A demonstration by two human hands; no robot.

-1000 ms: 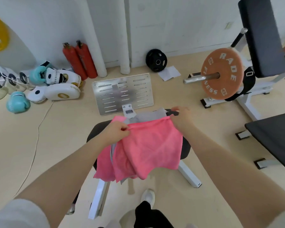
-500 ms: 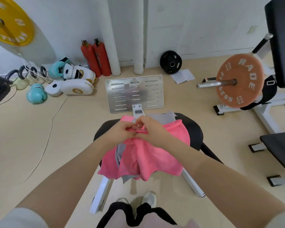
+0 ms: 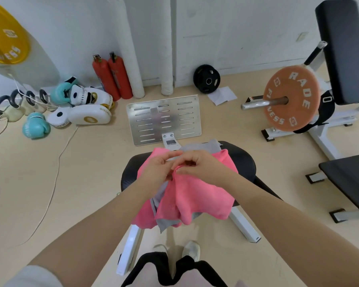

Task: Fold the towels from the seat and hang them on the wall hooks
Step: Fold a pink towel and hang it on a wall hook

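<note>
A pink towel [image 3: 197,195] hangs folded in half over the black round seat [image 3: 244,162]. My left hand [image 3: 157,171] and my right hand [image 3: 199,165] meet at its top edge, both pinching the pink cloth between thumb and fingers. A grey towel [image 3: 203,147] lies on the seat behind my hands, and a grey edge [image 3: 166,223] pokes out below the pink folds. More pink cloth [image 3: 143,218] droops at the left under my left wrist. No wall hooks are in view.
A perforated metal footplate [image 3: 164,119] stands just beyond the seat. Two red extinguishers [image 3: 112,77] and boxing gloves and pads [image 3: 79,108] sit at the left wall. An orange weight plate [image 3: 291,100] on a white machine and a black bench [image 3: 350,183] stand to the right.
My right hand swept left from the towel's far corner to meet my left hand, folding the pink towel in half. The view tilted up slightly.
</note>
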